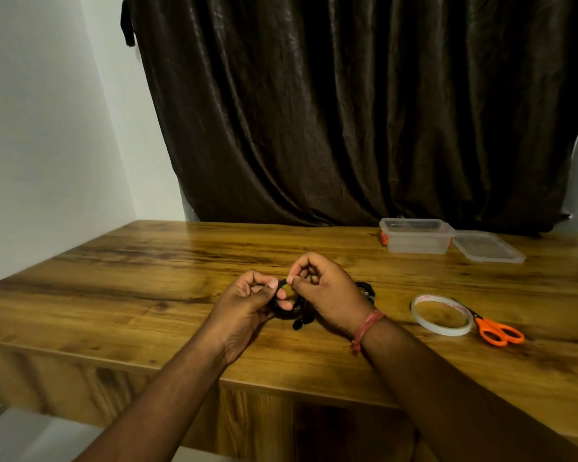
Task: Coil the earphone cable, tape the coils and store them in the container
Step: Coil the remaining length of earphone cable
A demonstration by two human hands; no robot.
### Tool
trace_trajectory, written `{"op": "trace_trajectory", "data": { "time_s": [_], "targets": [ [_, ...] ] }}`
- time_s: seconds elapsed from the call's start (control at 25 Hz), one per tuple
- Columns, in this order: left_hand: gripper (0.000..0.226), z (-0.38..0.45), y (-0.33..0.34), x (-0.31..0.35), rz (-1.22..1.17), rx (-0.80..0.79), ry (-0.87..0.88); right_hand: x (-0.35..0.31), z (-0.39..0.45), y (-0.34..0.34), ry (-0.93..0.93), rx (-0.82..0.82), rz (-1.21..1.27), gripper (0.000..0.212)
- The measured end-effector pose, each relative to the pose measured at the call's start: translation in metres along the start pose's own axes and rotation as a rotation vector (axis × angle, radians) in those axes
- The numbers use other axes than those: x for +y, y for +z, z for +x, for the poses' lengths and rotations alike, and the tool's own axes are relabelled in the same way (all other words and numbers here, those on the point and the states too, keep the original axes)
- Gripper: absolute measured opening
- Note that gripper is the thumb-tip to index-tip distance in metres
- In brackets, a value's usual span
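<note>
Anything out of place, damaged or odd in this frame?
Nothing stands out. Both hands, left hand and right hand, hold the black earphone cable coil over the table. Tape roll, scissors, open container and its lid lie tidily.

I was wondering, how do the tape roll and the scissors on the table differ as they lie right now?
The tape roll is a pale, see-through ring, while the scissors are long with bright orange handles. The tape roll lies nearer the right hand; the scissors lie beyond it, farther to the right, their blade end against the ring. Both lie flat on the wooden table, and neither is being held.
</note>
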State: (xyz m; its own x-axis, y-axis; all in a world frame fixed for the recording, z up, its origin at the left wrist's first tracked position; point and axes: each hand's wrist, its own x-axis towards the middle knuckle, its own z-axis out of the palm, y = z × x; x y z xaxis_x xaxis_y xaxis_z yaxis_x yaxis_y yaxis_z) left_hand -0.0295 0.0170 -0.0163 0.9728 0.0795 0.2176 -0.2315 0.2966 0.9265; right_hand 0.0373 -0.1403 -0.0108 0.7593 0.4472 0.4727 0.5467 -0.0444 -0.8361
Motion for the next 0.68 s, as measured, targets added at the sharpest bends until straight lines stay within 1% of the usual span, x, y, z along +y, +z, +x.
{"op": "trace_trajectory", "data": {
  "time_s": [0.16, 0.36, 0.52, 0.68],
  "targets": [
    [0.014, -0.0001, -0.0018, 0.0013, -0.055, -0.006, -0.025, -0.0023, -0.0011, -0.0003, 0.005, 0.014, -0.030, 0.010],
    [0.009, -0.0003, -0.0033, 0.0048, -0.236, -0.037, -0.118, -0.0040, -0.0009, 0.0006, 0.004, 0.018, 0.005, 0.007],
    [0.011, -0.0010, -0.0061, 0.0041, -0.245, -0.096, -0.135, -0.0041, -0.0014, 0.0009, 0.005, 0.008, 0.018, 0.009],
    [0.018, 0.0017, -0.0097, 0.0028, -0.216, -0.173, -0.144, -0.0046, -0.0009, 0.0005, 0.003, 0.002, 0.029, 0.009]
  ]
}}
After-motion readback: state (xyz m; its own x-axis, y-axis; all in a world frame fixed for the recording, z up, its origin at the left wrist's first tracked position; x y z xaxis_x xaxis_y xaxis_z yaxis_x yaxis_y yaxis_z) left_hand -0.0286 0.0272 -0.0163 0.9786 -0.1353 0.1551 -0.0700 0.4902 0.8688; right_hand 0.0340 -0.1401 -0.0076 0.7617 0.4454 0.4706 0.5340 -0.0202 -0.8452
